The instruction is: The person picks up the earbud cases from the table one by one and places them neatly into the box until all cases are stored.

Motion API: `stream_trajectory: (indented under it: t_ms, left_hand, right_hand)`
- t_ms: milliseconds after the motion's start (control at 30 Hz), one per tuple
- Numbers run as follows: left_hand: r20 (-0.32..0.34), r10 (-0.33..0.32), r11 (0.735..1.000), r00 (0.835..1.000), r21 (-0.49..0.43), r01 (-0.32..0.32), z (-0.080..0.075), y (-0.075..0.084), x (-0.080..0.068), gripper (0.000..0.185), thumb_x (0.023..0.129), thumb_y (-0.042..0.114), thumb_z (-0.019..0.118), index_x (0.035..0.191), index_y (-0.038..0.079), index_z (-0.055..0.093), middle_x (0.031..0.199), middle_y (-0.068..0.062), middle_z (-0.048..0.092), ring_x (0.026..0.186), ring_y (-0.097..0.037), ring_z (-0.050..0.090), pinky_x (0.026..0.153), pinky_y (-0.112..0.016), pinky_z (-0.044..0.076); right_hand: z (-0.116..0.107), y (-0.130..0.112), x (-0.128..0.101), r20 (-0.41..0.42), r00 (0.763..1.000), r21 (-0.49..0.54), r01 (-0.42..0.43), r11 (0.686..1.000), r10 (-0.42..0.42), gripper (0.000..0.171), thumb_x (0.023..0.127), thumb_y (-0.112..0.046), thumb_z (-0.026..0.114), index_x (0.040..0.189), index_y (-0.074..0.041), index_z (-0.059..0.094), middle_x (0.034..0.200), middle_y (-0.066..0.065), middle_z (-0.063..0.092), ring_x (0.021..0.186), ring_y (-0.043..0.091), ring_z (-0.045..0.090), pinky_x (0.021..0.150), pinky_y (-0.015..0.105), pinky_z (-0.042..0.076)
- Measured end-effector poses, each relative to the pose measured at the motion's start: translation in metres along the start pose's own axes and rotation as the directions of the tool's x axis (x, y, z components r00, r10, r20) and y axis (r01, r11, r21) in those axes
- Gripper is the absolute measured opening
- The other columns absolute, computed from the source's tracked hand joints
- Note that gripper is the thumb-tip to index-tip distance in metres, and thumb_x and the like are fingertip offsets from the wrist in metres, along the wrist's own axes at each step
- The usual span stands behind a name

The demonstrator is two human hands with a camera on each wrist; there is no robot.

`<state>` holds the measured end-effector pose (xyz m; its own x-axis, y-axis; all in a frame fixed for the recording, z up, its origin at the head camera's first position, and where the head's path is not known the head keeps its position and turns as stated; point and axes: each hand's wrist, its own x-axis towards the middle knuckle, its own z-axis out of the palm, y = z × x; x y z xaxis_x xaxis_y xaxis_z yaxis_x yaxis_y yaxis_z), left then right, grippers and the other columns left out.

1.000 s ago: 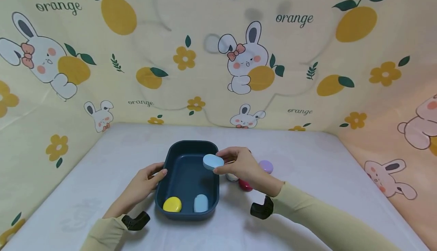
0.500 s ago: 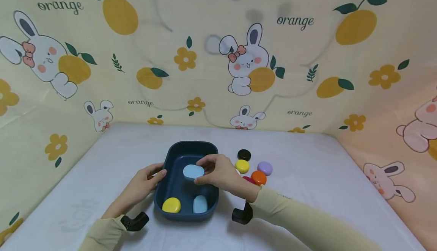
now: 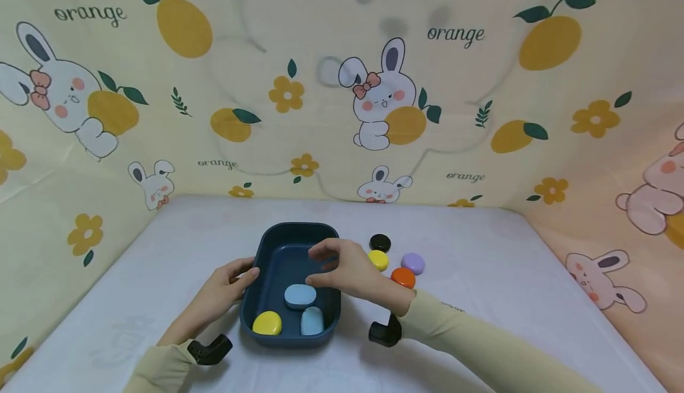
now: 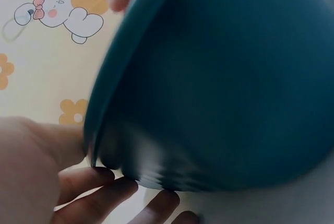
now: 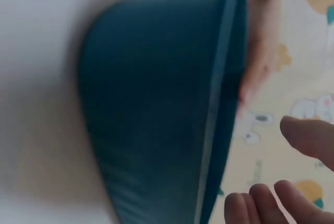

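Observation:
A dark blue rounded rectangular box [image 3: 272, 283] stands on the table in the head view. My left hand [image 3: 221, 289] grips its left rim, thumb on top and fingers against the outer wall, as the left wrist view also shows. Inside, toward the near end, lie a pale blue oval piece [image 3: 300, 295], a second pale blue piece [image 3: 312, 321] and a glossy yellow piece [image 3: 267, 323]. My right hand [image 3: 347, 271] hovers over the box's right rim, thumb and fingers apart, holding nothing. In the right wrist view, its fingertips [image 5: 289, 119] show beside the box wall.
Right of the box, partly behind my right hand, lie loose round pieces: black [image 3: 380, 243], yellow [image 3: 378, 260], purple [image 3: 413, 263] and orange [image 3: 403, 277]. A white cloth [image 3: 470, 244] covers the table. A printed cloth backdrop [image 3: 320, 114] rises behind and at both sides.
My right hand carried the pale blue oval leftward over the box and let go of it; the oval now lies in the box near the other pieces. My left hand stays on the rim.

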<state>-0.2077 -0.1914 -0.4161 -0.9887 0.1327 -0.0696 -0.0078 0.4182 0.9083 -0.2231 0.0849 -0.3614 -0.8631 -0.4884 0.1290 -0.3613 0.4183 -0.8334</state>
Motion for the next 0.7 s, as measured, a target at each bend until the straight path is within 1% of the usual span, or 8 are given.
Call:
stream_trajectory:
  t_ms: [67, 167, 233, 300, 467, 567, 700]
  left_hand:
    - [-0.003, -0.001, 1.000, 1.000, 0.005, 0.001, 0.001, 0.000, 0.000, 0.055, 0.103, 0.033, 0.054, 0.146, 0.001, 0.042, 0.146, -0.023, 0.043, 0.126, -0.041, 0.050, 0.088, -0.042, 0.055]
    - [0.000, 0.006, 1.000, 1.000, 0.006, -0.006, 0.000, 0.001, -0.002, 0.055, 0.103, 0.032, 0.054, 0.146, 0.000, 0.041, 0.147, -0.023, 0.042, 0.126, -0.041, 0.049, 0.088, -0.041, 0.055]
    - [0.002, 0.011, 1.000, 1.000, 0.009, -0.011, 0.000, 0.000, -0.002, 0.056, 0.103, 0.033, 0.054, 0.146, 0.000, 0.041, 0.147, -0.024, 0.042, 0.126, -0.040, 0.049, 0.088, -0.041, 0.055]
    - [0.005, 0.013, 1.000, 1.000, 0.011, -0.014, 0.000, 0.000, -0.003, 0.056, 0.103, 0.033, 0.053, 0.146, 0.000, 0.041, 0.147, -0.024, 0.042, 0.127, -0.041, 0.049, 0.088, -0.041, 0.055]
    - [0.010, 0.004, 0.999, 1.000, 0.034, -0.004, 0.000, -0.001, -0.004, 0.057, 0.103, 0.034, 0.053, 0.146, 0.000, 0.040, 0.148, -0.025, 0.040, 0.129, -0.042, 0.046, 0.089, -0.041, 0.054]
    - [0.008, -0.004, 0.999, 1.000, 0.046, 0.003, 0.001, -0.001, -0.004, 0.057, 0.103, 0.034, 0.053, 0.147, 0.000, 0.040, 0.148, -0.025, 0.039, 0.129, -0.043, 0.045, 0.090, -0.042, 0.054]
    - [0.011, 0.002, 0.999, 1.000, 0.049, -0.002, 0.000, 0.000, -0.004, 0.058, 0.103, 0.035, 0.052, 0.147, -0.001, 0.039, 0.149, -0.025, 0.038, 0.130, -0.044, 0.044, 0.091, -0.042, 0.053]
  right_hand:
    - [-0.010, 0.000, -0.004, -0.053, 0.999, -0.022, -0.001, 1.000, 0.000, 0.042, 0.080, -0.019, 0.084, 0.117, -0.009, 0.067, 0.113, 0.002, 0.066, 0.103, 0.030, 0.063, 0.083, 0.030, 0.056]
    - [-0.025, 0.001, -0.011, -0.134, 0.991, -0.050, -0.026, 0.998, 0.019, 0.041, 0.079, -0.020, 0.085, 0.114, -0.010, 0.069, 0.110, 0.000, 0.066, 0.101, 0.026, 0.063, 0.084, 0.033, 0.056]
    - [-0.034, 0.004, -0.015, -0.185, 0.982, -0.080, -0.047, 0.996, 0.031, 0.039, 0.078, -0.019, 0.086, 0.112, -0.010, 0.071, 0.108, 0.000, 0.067, 0.100, 0.023, 0.063, 0.086, 0.035, 0.056]
    - [-0.042, 0.009, -0.020, -0.223, 0.973, -0.092, -0.087, 0.992, 0.064, 0.038, 0.077, -0.019, 0.086, 0.111, -0.011, 0.071, 0.107, -0.001, 0.067, 0.099, 0.022, 0.062, 0.087, 0.037, 0.055]
    - [-0.055, 0.023, -0.032, -0.292, 0.948, -0.140, -0.169, 0.976, 0.122, 0.037, 0.076, -0.017, 0.086, 0.109, -0.011, 0.072, 0.106, 0.000, 0.066, 0.099, 0.024, 0.061, 0.089, 0.040, 0.054]
    - [-0.060, 0.031, -0.040, -0.317, 0.937, -0.174, -0.208, 0.963, 0.145, 0.037, 0.077, -0.018, 0.085, 0.111, -0.009, 0.071, 0.110, 0.005, 0.066, 0.102, 0.025, 0.058, 0.088, 0.041, 0.053]
    - [-0.070, 0.041, -0.050, -0.346, 0.909, -0.154, -0.297, 0.942, 0.230, 0.038, 0.079, -0.020, 0.084, 0.113, -0.009, 0.071, 0.117, 0.009, 0.064, 0.107, 0.033, 0.058, 0.085, 0.041, 0.055]
